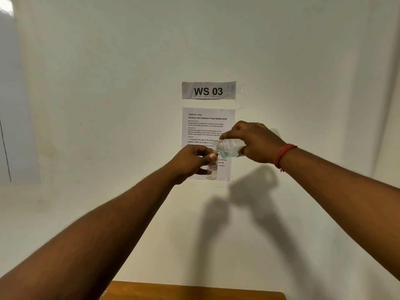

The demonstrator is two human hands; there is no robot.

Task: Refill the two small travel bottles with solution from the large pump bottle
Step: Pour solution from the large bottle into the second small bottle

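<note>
My left hand (190,161) holds a small clear travel bottle (212,171) upright in front of the wall, thumb and fingers pinching it near its neck. It carries a small red and blue label. My right hand (255,144) grips a larger clear bottle (227,147) tipped on its side, uncapped threaded neck pointing left, right above the small bottle's mouth. A little pale blue liquid lies in the larger bottle. A second travel bottle and the pump are out of view.
Both arms are raised before a white wall with a "WS 03" sign (208,90) and a taped instruction sheet (207,124). The far edge of a wooden table (194,291) shows at the bottom. A red thread band (283,154) circles my right wrist.
</note>
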